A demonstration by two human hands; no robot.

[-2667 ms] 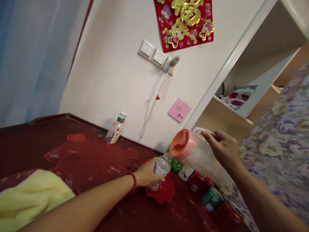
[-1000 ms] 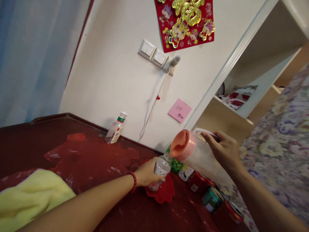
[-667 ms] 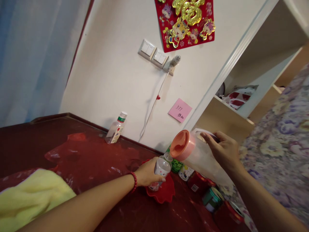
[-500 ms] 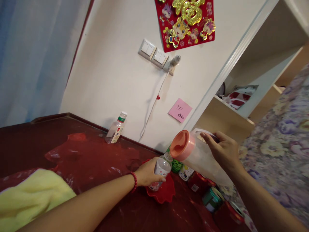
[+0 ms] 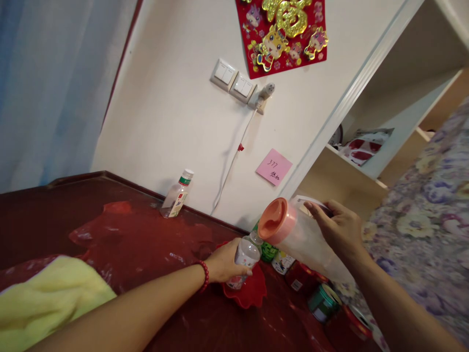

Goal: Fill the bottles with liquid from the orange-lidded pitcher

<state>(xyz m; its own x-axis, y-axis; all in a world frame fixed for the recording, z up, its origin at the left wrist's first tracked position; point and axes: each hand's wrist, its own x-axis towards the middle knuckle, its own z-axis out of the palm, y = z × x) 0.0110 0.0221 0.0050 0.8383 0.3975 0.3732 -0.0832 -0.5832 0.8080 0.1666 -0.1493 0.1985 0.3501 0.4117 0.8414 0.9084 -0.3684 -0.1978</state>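
Observation:
My left hand [image 5: 227, 264], with a red bead bracelet at the wrist, is closed round a clear plastic bottle [image 5: 248, 252]. The bottle has no cap and stands over a red scalloped dish [image 5: 252, 292]. My right hand [image 5: 340, 230] grips the handle of a translucent pitcher [image 5: 311, 244] with an orange-pink lid [image 5: 274, 222]. The pitcher is tilted to the left, its lid edge right at the bottle's mouth. Whether liquid is flowing between them I cannot make out.
Several cans, among them a green can [image 5: 324, 300] and a red can [image 5: 350, 327], stand right of the dish. A capped bottle [image 5: 178, 195] stands by the wall. A yellow cloth [image 5: 54, 303] lies at left on the dark red table [image 5: 205, 322]. Open shelves [image 5: 340, 171] are behind.

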